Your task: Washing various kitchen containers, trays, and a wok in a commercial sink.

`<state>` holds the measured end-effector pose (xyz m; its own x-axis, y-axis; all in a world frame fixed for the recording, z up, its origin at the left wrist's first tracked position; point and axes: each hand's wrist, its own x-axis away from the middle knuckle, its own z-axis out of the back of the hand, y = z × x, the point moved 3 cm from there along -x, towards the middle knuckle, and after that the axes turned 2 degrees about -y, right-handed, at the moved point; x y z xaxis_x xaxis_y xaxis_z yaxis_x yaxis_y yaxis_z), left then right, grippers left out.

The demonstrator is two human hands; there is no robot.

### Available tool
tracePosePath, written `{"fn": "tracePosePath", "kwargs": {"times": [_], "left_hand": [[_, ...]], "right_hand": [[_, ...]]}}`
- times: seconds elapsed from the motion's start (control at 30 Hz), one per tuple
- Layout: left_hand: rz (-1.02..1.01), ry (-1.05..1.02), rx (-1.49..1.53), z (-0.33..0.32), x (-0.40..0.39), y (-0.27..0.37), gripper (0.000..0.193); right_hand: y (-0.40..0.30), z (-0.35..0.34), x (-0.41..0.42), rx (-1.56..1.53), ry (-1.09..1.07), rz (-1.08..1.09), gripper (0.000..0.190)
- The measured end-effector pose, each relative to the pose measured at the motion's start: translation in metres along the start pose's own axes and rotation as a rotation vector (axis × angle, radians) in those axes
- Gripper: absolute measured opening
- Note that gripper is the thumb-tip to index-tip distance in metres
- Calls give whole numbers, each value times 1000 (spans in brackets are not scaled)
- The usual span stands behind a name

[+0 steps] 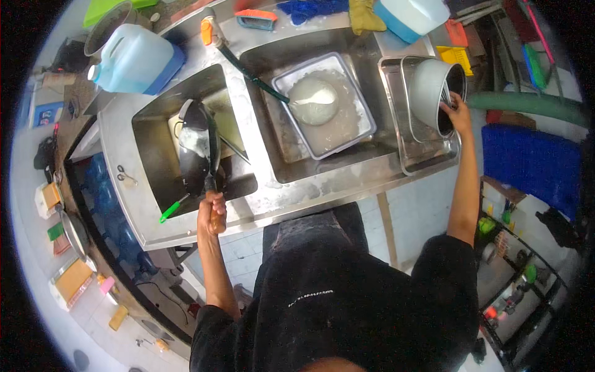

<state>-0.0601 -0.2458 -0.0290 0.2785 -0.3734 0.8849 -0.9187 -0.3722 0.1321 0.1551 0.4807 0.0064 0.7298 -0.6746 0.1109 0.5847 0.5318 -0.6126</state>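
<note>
My left hand (213,213) is closed around the wooden handle of a dark frying pan (195,144), tilted over the left sink basin. A green-handled utensil (170,211) leans on that basin's near edge. At the far right, my right hand (455,111) holds the wires of a whisk (445,95) at the mouth of a metal pot (425,88). The pot lies on its side in metal trays (403,160) at the right end of the counter. In the right basin, a grey plastic tub (341,151) of cloudy water holds a round, pale item (316,100).
A dark green hose (251,76) runs from an orange-trimmed nozzle (207,32) to the tub. A jug of blue liquid (139,60) stands back left. An orange brush (256,19), a blue cloth (311,9) and a blue-and-white container (411,18) line the back. Scissors (126,176) lie left.
</note>
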Motion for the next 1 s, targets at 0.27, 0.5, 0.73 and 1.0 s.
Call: {"fn": "tracePosePath", "kwargs": {"times": [0.27,0.5,0.73,1.0], "left_hand": [[-89,218,-238,-29,147,-78,12],[-150,431,-632,-62,205,-125,16],[-117,387,-811,-62,199,-158,17],[-146,278,-1208,-87,200,-170,21]], "right_hand": [[-9,11,14,68,127,26,54],[-127,8,81,46,728,333,31],[-248,-161,124,-747,-430,142,39],[-220,-213,137,-570,-458,41,65]]}}
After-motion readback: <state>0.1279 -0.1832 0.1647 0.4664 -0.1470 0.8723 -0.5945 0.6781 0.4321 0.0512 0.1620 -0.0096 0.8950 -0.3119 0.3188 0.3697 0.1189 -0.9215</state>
